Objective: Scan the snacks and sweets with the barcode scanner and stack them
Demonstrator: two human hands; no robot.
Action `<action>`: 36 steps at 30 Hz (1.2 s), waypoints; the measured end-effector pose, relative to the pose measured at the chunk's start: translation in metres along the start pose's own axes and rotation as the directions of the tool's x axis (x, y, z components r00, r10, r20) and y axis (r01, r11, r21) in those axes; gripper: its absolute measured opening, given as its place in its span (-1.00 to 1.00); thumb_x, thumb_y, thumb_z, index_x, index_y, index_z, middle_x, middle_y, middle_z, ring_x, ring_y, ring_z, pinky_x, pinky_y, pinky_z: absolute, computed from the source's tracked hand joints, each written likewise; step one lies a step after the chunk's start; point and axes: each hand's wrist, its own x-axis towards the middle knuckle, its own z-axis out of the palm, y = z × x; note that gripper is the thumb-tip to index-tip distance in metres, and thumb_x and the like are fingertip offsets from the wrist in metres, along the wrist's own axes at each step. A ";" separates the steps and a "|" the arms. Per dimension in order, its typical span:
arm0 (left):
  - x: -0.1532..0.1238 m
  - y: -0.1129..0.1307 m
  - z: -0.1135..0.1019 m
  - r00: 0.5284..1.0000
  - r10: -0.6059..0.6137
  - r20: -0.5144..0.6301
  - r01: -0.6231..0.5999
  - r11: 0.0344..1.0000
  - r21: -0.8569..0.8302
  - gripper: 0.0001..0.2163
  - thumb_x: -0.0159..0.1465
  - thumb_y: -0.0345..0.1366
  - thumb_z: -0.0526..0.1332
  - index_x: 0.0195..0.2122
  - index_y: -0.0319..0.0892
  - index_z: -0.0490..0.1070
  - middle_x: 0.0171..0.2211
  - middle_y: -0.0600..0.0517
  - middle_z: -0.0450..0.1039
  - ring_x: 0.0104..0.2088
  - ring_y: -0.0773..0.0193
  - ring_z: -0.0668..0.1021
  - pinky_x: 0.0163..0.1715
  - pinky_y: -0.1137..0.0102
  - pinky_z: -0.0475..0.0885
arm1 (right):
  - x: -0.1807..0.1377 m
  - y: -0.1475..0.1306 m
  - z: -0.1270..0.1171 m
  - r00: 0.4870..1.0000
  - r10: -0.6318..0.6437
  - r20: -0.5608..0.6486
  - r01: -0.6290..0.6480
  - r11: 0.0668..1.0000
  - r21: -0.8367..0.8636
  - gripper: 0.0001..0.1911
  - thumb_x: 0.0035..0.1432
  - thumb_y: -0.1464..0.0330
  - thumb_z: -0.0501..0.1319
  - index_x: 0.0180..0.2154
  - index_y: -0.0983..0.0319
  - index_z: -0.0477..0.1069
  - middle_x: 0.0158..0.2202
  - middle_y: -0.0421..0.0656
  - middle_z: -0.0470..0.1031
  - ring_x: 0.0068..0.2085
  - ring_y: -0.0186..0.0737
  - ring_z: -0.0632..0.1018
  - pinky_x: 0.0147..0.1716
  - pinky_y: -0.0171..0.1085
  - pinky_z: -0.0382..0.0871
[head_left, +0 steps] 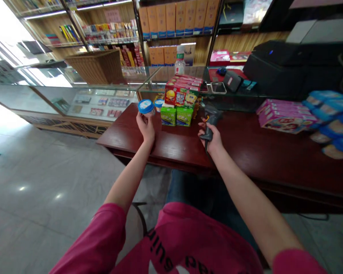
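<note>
My left hand (145,127) is closed around a small tub with a blue lid (146,106), held over the left part of the dark wooden desk (171,146). Just behind it stands a second blue-lidded tub (159,104), partly covered. In my right hand (211,136) is a black handheld barcode scanner (210,120), its head pointing away from me and its cable hanging below the grip. Between my hands sit two green boxes (176,116), with red and green snack boxes (181,93) stacked behind them.
Pink boxes (286,116) and stacked blue-lidded tubs (331,118) occupy the desk's right side. Beyond the desk are a glass counter, a clear bottle (180,62), a phone (218,88) and a wicker basket (95,64). Goods shelves line the back wall.
</note>
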 end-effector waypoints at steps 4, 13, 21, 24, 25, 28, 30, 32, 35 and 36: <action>-0.058 0.030 0.012 0.978 0.135 0.156 -0.125 0.989 -0.074 -0.34 0.33 0.24 0.30 0.27 -0.10 0.33 0.23 -0.19 0.40 0.28 0.04 0.49 0.30 0.22 0.40 | 0.007 -0.010 -0.023 0.997 -0.078 -0.019 0.077 0.997 -0.024 -0.71 -0.02 0.36 0.41 -0.20 0.14 0.48 -0.33 -0.30 0.65 -0.55 -0.47 0.41 -0.52 -0.44 0.39; -0.148 0.084 0.134 0.735 -0.213 0.644 0.429 0.881 -0.198 -0.67 0.40 -0.11 0.38 0.08 -0.18 0.51 0.12 -0.15 0.59 0.19 0.06 0.58 0.30 0.16 0.42 | 0.002 -0.079 -0.100 0.975 -0.210 0.074 0.222 0.937 -0.268 -0.58 -0.13 0.33 0.49 -0.24 0.13 0.38 -0.49 -0.40 0.49 -0.59 -0.46 0.34 -0.54 -0.41 0.34; -0.135 0.072 0.221 0.551 -0.426 0.718 0.773 0.585 -0.246 -0.79 0.43 -0.25 0.33 0.00 -0.25 0.55 0.04 -0.14 0.63 0.06 0.20 0.65 0.17 0.29 0.53 | -0.006 -0.112 -0.123 0.981 -0.133 0.138 0.179 0.895 -0.408 -0.53 -0.11 0.26 0.50 -0.14 0.13 0.43 -0.57 -0.42 0.37 -0.63 -0.43 0.27 -0.61 -0.38 0.22; -0.124 0.061 0.246 0.549 -0.455 0.701 0.783 0.573 -0.242 -0.77 0.43 -0.24 0.34 0.03 -0.23 0.57 0.07 -0.14 0.62 0.03 0.22 0.66 0.13 0.29 0.56 | -0.007 -0.112 -0.119 0.984 -0.087 0.154 0.141 0.908 -0.393 -0.51 -0.08 0.26 0.51 -0.10 0.15 0.44 -0.56 -0.41 0.36 -0.63 -0.44 0.27 -0.60 -0.37 0.21; -0.121 0.059 0.254 0.554 -0.465 0.690 0.782 0.576 -0.240 -0.76 0.42 -0.23 0.35 0.03 -0.22 0.57 0.08 -0.14 0.61 0.02 0.22 0.66 0.11 0.29 0.56 | -0.007 -0.112 -0.118 0.985 -0.077 0.153 0.132 0.912 -0.389 -0.50 -0.07 0.26 0.51 -0.08 0.15 0.44 -0.55 -0.41 0.37 -0.63 -0.44 0.27 -0.60 -0.37 0.20; -0.117 0.052 0.270 0.573 -0.483 0.663 0.771 0.593 -0.234 -0.77 0.43 -0.26 0.34 0.05 -0.23 0.57 0.12 -0.15 0.60 0.01 0.22 0.66 0.05 0.33 0.58 | -0.005 -0.110 -0.119 0.988 -0.079 0.130 0.124 0.911 -0.393 -0.45 -0.06 0.24 0.51 -0.02 0.17 0.45 -0.57 -0.41 0.35 -0.65 -0.43 0.27 -0.63 -0.36 0.16; -0.116 0.050 0.274 0.579 -0.466 0.669 0.757 0.612 -0.229 -0.78 0.45 -0.30 0.29 0.07 -0.23 0.57 0.13 -0.15 0.60 0.02 0.22 0.66 0.02 0.36 0.59 | -0.004 -0.108 -0.121 0.989 -0.089 0.115 0.128 0.905 -0.406 -0.44 -0.06 0.23 0.52 -0.02 0.18 0.46 -0.57 -0.40 0.35 -0.66 -0.42 0.27 -0.65 -0.35 0.15; -0.116 0.048 0.275 0.578 -0.439 0.688 0.742 0.634 -0.219 -0.77 0.45 -0.31 0.29 0.09 -0.23 0.57 0.14 -0.14 0.60 0.04 0.20 0.66 0.02 0.37 0.59 | -0.002 -0.106 -0.123 0.989 -0.101 0.108 0.137 0.900 -0.415 -0.45 -0.06 0.22 0.52 -0.02 0.19 0.47 -0.57 -0.40 0.35 -0.66 -0.41 0.28 -0.66 -0.34 0.16; -0.118 0.047 0.273 0.570 -0.422 0.705 0.727 0.658 -0.194 -0.73 0.43 -0.30 0.31 0.12 -0.21 0.56 0.15 -0.14 0.61 0.08 0.16 0.65 0.06 0.34 0.59 | -0.002 -0.103 -0.126 0.988 -0.112 0.111 0.149 0.892 -0.428 -0.45 -0.01 0.22 0.51 0.02 0.18 0.48 -0.57 -0.40 0.33 -0.65 -0.41 0.28 -0.66 -0.34 0.17; -0.118 0.047 0.273 0.570 -0.417 0.708 0.722 0.665 -0.190 -0.72 0.44 -0.30 0.30 0.14 -0.21 0.56 0.16 -0.14 0.61 0.10 0.15 0.65 0.08 0.32 0.59 | -0.002 -0.103 -0.126 0.987 -0.110 0.118 0.150 0.890 -0.431 -0.46 0.01 0.22 0.50 0.03 0.18 0.49 -0.56 -0.40 0.33 -0.65 -0.41 0.28 -0.65 -0.33 0.18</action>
